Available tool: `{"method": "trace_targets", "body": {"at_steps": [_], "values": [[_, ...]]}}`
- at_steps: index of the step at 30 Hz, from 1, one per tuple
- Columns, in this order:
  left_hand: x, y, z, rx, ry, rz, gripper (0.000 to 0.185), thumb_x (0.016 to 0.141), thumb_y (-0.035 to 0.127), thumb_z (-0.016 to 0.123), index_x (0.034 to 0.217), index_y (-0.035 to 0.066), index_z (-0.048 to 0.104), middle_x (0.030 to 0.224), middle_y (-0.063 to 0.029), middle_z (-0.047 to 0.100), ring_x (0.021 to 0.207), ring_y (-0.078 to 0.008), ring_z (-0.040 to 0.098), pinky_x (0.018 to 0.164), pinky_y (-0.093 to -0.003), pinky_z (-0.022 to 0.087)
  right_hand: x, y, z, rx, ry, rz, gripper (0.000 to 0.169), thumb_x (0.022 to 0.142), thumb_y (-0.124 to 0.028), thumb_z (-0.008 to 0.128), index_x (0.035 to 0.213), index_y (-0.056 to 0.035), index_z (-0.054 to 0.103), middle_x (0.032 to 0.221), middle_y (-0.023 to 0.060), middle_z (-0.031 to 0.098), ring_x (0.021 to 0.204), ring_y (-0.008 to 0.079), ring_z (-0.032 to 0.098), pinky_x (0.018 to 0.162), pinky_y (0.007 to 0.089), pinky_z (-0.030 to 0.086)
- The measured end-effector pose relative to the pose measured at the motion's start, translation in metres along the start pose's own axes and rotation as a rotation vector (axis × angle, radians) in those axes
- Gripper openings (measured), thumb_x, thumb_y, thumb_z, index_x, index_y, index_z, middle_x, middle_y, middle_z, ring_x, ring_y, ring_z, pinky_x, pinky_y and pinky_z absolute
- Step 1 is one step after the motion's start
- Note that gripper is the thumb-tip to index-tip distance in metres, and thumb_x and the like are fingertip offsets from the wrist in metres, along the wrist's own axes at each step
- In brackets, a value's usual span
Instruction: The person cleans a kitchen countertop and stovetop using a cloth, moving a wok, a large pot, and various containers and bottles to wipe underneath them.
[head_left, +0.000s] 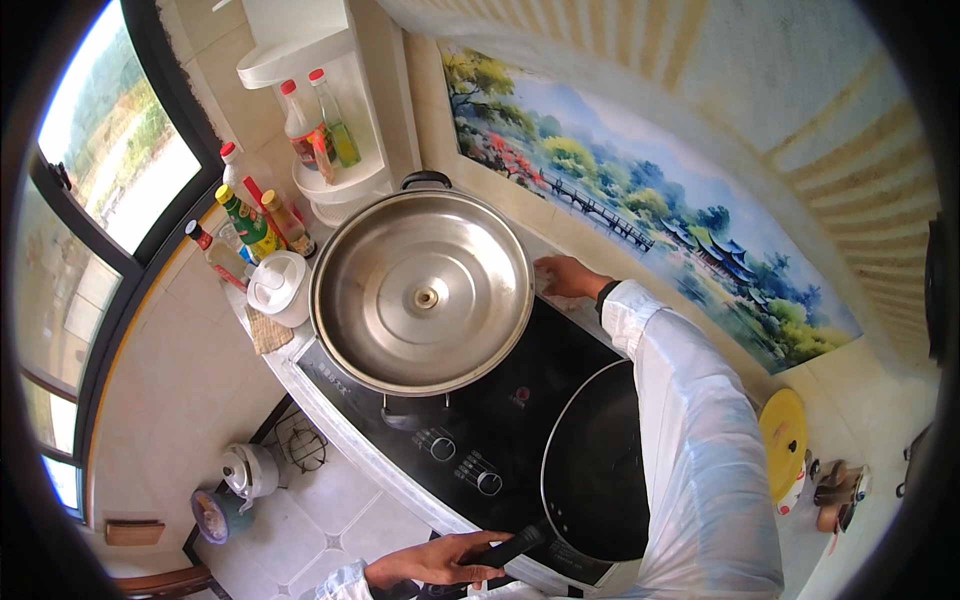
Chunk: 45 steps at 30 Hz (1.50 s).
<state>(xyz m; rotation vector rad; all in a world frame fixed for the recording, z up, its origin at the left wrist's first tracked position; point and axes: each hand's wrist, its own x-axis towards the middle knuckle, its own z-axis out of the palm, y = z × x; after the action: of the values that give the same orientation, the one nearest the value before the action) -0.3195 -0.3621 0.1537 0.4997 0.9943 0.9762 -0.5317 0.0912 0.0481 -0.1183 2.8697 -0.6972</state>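
Observation:
My left hand (442, 559) grips the black handle (514, 547) of a dark frying pan (592, 457) on the black glass cooktop (420, 420). The sleeve of my right arm covers much of the pan. Beyond the cooktop, my right hand (570, 277) is low over the rear counter, beside a large metal pot. Its fingers are bent over something pale that I cannot make out. A wide steel lid (424, 292), lying with its hollow side up, covers the pot. One dark pot handle (426, 178) shows at the back, another (405, 416) in front.
Bottles (251, 221) and a white lidded container (279, 289) crowd the left corner, by a white corner shelf (341, 180). A folded cloth (268, 330) lies at the counter edge. A yellow lid (782, 442) leans at right. A light pot (251, 469) and bucket (214, 514) stand below.

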Motion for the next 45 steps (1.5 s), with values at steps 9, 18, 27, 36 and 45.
{"method": "trace_targets", "body": {"at_steps": [9, 18, 27, 36, 45], "values": [[-0.010, -0.001, 0.010, -0.073, 0.148, 0.035, 0.061, 0.094, 0.021, 0.058, 0.145, 0.004, 0.029, 0.085, -0.0061, 0.059, 0.065, -0.0114, 0.055, 0.059, -0.0239, 0.046, -0.080, 0.049, -0.037, -0.185, -0.382, -0.193, 0.028, 0.079, -0.021, 0.067, 0.104, -0.0079, 0.063, 0.098, 0.0124, 0.062, 0.096, 0.0323, 0.057, 0.086, 0.0401, 0.045], [-0.012, 0.017, 0.021, -0.064, 0.265, -0.004, 0.057, 0.092, 0.011, 0.057, 0.141, -0.004, 0.032, 0.098, -0.0119, 0.064, 0.070, -0.0116, 0.056, 0.058, -0.0228, 0.047, -0.301, 0.134, -0.006, 0.155, -0.328, 0.309, 0.030, 0.088, -0.018, 0.059, 0.116, -0.0096, 0.056, 0.112, 0.0077, 0.061, 0.102, 0.0221, 0.057, 0.085, 0.0366, 0.045], [-0.010, 0.015, 0.025, -0.007, 0.301, 0.037, 0.053, 0.090, 0.015, 0.057, 0.137, -0.002, 0.037, 0.097, -0.0108, 0.062, 0.068, -0.0132, 0.057, 0.053, -0.0240, 0.047, -0.409, 0.099, 0.021, 0.759, -0.066, 0.943, 0.043, 0.094, -0.044, 0.037, 0.127, -0.0205, 0.051, 0.117, 0.0003, 0.061, 0.093, 0.0197, 0.063, 0.067, 0.0406, 0.055], [-0.010, 0.010, 0.027, -0.043, 0.289, 0.103, 0.048, 0.089, 0.017, 0.057, 0.131, -0.002, 0.043, 0.095, -0.0095, 0.063, 0.068, -0.0117, 0.056, 0.054, -0.0225, 0.046, -0.472, 0.018, 0.095, 0.599, 0.535, 0.706, 0.046, 0.095, -0.037, 0.045, 0.130, -0.0081, 0.046, 0.129, 0.0131, 0.055, 0.119, 0.0256, 0.052, 0.097, 0.0360, 0.042], [-0.002, 0.000, 0.008, 0.057, 0.139, 0.122, 0.061, 0.090, 0.031, 0.059, 0.137, -0.002, 0.038, 0.112, -0.0139, 0.063, 0.093, -0.0183, 0.062, 0.075, -0.0283, 0.051, -0.509, -0.101, 0.184, 0.325, 0.727, 0.887, 0.043, 0.077, -0.014, 0.068, 0.116, -0.0059, 0.052, 0.106, 0.0165, 0.063, 0.099, 0.0306, 0.062, 0.085, 0.0365, 0.048]]}}
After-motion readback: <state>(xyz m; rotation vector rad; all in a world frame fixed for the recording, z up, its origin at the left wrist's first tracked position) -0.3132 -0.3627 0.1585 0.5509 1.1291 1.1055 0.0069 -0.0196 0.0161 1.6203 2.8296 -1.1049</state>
